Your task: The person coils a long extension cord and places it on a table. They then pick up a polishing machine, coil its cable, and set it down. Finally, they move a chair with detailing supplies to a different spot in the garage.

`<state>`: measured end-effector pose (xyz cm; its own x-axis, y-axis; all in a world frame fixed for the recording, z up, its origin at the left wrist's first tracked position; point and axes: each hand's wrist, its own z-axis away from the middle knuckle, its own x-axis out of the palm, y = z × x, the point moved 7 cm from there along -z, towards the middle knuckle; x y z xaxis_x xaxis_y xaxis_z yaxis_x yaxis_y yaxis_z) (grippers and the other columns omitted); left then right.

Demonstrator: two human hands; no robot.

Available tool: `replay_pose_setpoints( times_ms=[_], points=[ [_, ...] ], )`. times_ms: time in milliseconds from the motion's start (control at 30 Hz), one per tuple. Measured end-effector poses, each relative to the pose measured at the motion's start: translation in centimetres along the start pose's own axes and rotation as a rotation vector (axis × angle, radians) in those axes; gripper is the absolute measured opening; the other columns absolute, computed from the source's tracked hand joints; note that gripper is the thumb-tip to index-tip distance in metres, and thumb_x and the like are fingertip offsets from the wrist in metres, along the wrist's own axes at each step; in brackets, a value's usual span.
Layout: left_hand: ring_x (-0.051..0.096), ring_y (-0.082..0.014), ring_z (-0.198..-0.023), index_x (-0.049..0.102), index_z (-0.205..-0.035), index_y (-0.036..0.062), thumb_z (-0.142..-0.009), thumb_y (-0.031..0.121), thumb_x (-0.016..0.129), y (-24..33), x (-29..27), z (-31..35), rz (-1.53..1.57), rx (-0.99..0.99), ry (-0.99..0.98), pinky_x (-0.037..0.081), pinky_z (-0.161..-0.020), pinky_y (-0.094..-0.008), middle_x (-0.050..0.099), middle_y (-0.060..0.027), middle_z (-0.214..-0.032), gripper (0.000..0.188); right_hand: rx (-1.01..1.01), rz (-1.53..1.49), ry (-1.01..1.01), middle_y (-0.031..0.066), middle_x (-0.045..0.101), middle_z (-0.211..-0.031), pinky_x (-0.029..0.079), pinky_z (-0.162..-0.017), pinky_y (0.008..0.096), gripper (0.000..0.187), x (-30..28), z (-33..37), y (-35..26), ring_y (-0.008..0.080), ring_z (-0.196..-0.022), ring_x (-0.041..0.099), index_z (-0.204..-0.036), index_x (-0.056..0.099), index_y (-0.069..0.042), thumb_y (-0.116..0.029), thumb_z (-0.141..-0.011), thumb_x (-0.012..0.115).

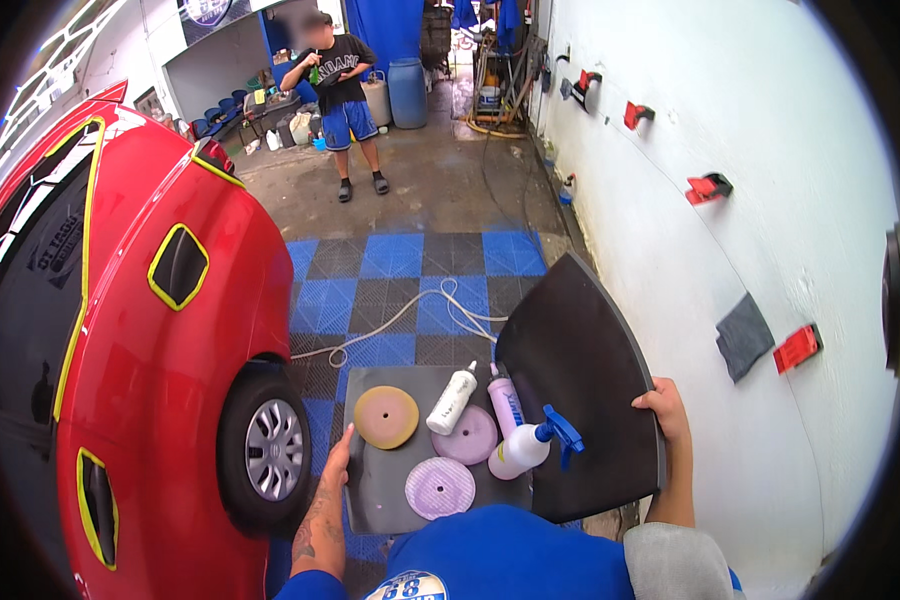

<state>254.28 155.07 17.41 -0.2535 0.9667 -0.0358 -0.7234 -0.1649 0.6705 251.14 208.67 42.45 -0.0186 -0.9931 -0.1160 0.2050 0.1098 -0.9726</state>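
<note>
A dark grey flat board [380, 500] lies low in front of me, joined to or touching a wide black curved panel [580, 370] on its right; I cannot tell which. My left hand [338, 462] grips the board's left edge, fingers mostly hidden. Around the panel's right edge my right hand [666, 410] is closed, thumb on top. On the board rest a yellow-rimmed tan polishing pad [386, 417], two lilac polishing pads [467, 437] [440, 488], a white squeeze bottle [453, 400], a purple squeeze bottle [506, 400] and a white spray bottle [520, 452] with a blue trigger.
A red car [190, 340] with yellow masking tape stands close on my left. White wall [690, 90] with red-and-black holders [708, 188] and a grey cloth [744, 337] runs along the right. A pale cord [400, 312] crosses the checkered floor tiles [390, 262]. A person [345, 100] stands far ahead.
</note>
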Motion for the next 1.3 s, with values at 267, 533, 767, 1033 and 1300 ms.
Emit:
replay_pose_setpoints(
  times_ms=[267, 533, 767, 1033, 1300],
  points=[
    [0.023, -0.0325, -0.141, 0.024, -0.144, -0.0072, -0.077, 0.072, 0.056, 11.5, -2.6, -22.7, 0.007, 0.072, -0.108, 0.019, -0.113, -0.0437, 0.024, -0.0230, -0.152, 0.109, -0.021, -0.086, 0.134, 0.0062, 0.064, -0.074, 0.047, -0.055, 0.0236, 0.027, 4.6, -14.5, -6.8, 0.0109, -0.059, 0.059, -0.088, 0.062, 0.005, -0.012, -0.069, 0.056],
    [0.034, -0.0300, -0.136, 0.036, -0.145, 0.0081, -0.086, 0.063, 0.051, 29.9, 4.3, -25.4, 0.004, 0.086, -0.096, 0.024, -0.111, -0.0444, 0.035, -0.0151, -0.149, 0.082, -0.027, -0.165, 0.207, 0.0081, 0.064, -0.077, 0.047, -0.058, 0.0240, 0.032, 5.6, -28.7, -11.1, 0.0128, -0.063, 0.060, -0.091, 0.062, 0.005, -0.017, -0.069, 0.054],
    [0.025, -0.0322, -0.139, 0.023, -0.147, 0.0020, -0.081, 0.068, 0.054, 39.5, 8.0, -39.0, -0.033, 0.065, -0.053, 0.022, -0.112, -0.0455, 0.025, -0.0187, -0.152, 0.098, -0.044, -0.166, 0.162, 0.0092, 0.064, -0.079, 0.047, -0.059, 0.0240, 0.035, 5.8, -48.2, -12.9, 0.0136, -0.065, 0.060, -0.094, 0.061, 0.005, -0.018, -0.070, 0.053],
    [0.031, -0.0329, -0.137, 0.020, -0.148, -0.0001, -0.082, 0.065, 0.056, 52.6, 9.3, -46.1, 0.088, 0.109, -0.053, 0.026, -0.111, -0.0446, 0.026, -0.0198, -0.151, 0.099, -0.038, -0.283, -0.019, 0.0123, 0.066, -0.085, 0.051, -0.064, 0.0260, 0.037, 9.4, -70.0, -19.9, 0.0169, -0.069, 0.064, -0.098, 0.061, 0.006, -0.020, -0.073, 0.054],
    [0.021, -0.0316, -0.142, 0.011, -0.148, -0.0048, -0.079, 0.067, 0.058, 58.8, 5.3, -61.3, 0.060, 0.048, 0.166, 0.019, -0.113, -0.0442, 0.019, -0.0208, -0.154, 0.110, -0.021, -0.074, 0.061, 0.0087, 0.065, -0.084, 0.049, -0.065, 0.0263, 0.034, 14.8, -87.9, -20.8, 0.0152, -0.071, 0.062, -0.097, 0.062, 0.002, -0.021, -0.074, 0.055]
  ],
)
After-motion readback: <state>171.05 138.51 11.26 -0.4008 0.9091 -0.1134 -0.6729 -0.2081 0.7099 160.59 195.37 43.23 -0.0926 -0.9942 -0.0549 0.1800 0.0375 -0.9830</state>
